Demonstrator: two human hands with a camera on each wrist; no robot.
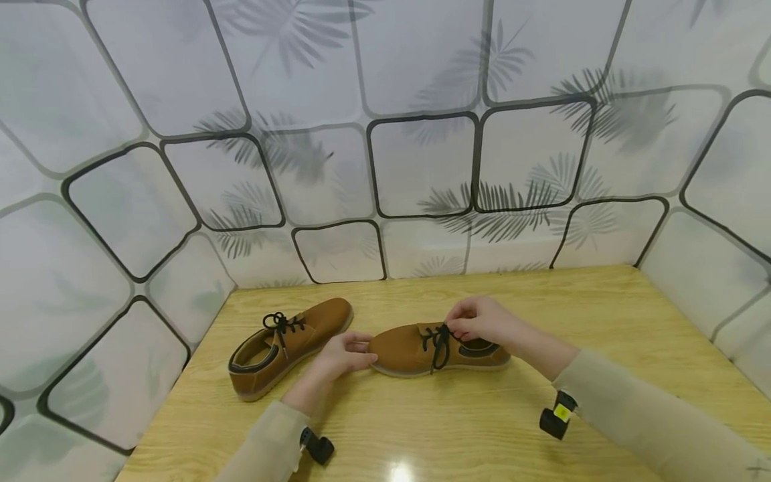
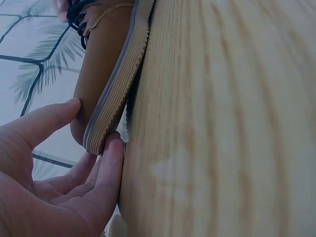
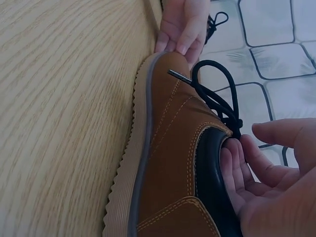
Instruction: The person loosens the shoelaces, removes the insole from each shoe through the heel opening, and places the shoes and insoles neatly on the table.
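Note:
A brown lace-up shoe (image 1: 397, 348) with black laces lies sideways on the table, toe to the left. My left hand (image 1: 343, 355) holds its toe, thumb on the upper and fingers at the sole's edge, as the left wrist view shows. At the shoe's opening, my right hand (image 1: 482, 320) has its fingertips right at the knot of the black shoelace (image 3: 239, 123), pinching there. Its lower fingers reach in by the dark padded collar (image 3: 210, 163). One bow loop and a lace tip hang over the near side.
A matching brown shoe (image 1: 325, 323), its laces in a bow, stands to the left, toe pointing away. Both rest on a wood-grain table (image 1: 421, 428). Patterned wall covering (image 1: 421, 167) rises behind the table and at both sides.

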